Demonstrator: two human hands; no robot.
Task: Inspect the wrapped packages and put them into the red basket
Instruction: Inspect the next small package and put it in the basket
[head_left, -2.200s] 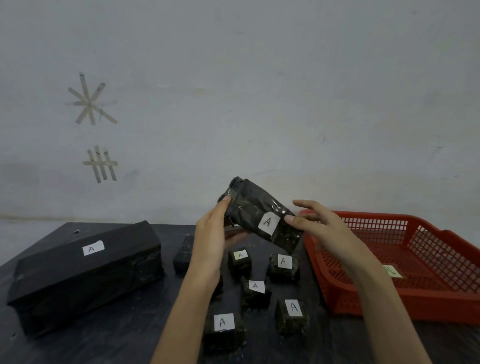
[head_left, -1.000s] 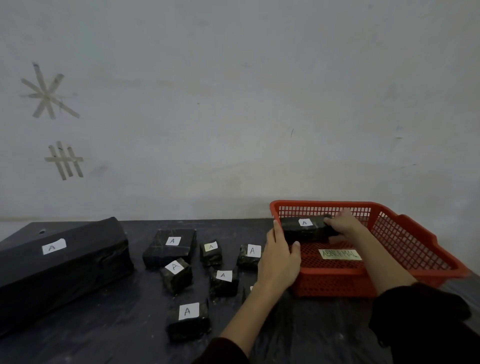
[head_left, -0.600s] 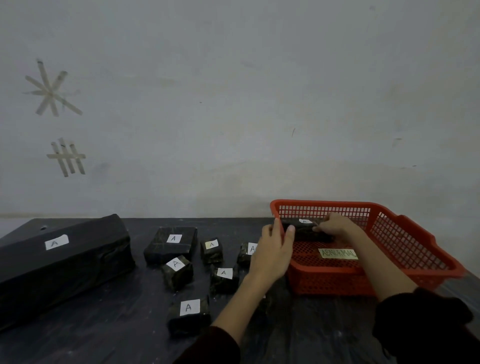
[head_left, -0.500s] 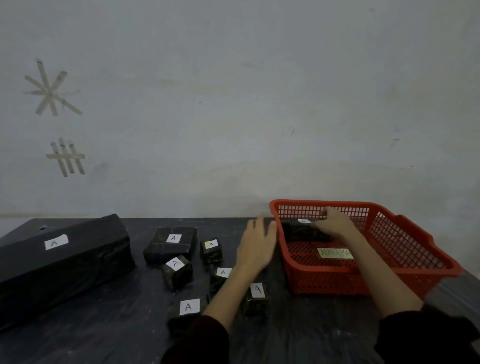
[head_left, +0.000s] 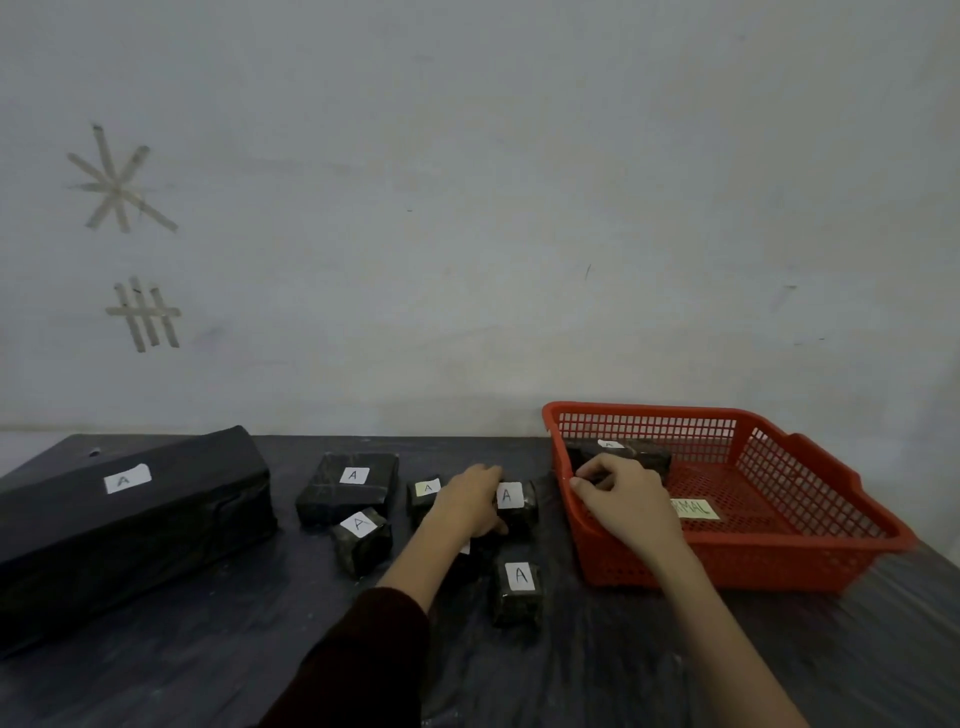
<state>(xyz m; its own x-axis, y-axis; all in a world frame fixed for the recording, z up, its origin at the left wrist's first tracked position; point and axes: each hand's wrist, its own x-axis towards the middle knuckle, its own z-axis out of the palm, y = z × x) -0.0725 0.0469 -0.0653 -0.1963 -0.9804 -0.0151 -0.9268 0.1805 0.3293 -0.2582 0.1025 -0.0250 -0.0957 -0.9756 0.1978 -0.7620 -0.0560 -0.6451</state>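
Observation:
The red basket (head_left: 810, 470) stands at the right of the dark table. A long black wrapped package (head_left: 644, 453) with a white label lies in its far left corner. My right hand (head_left: 621, 496) hovers over the basket's left rim just in front of that package, fingers curled and holding nothing. My left hand (head_left: 465, 501) rests low among the small wrapped packages. Its fingers and thumb are spread against the left side of a small package labelled A (head_left: 514, 501), which stands on the table. Another small package (head_left: 519, 592) sits nearer to me.
A big black wrapped box (head_left: 130, 514) fills the left of the table. A flat medium package (head_left: 348, 488) and two small ones (head_left: 363, 538) (head_left: 423, 493) lie left of my left hand. A yellow paper label (head_left: 696, 508) lies on the basket floor. A grey wall rises behind.
Both hands lowered the long package into the basket's far left corner. My left hand then moved left onto the small packages, and my right hand drew back off the package.

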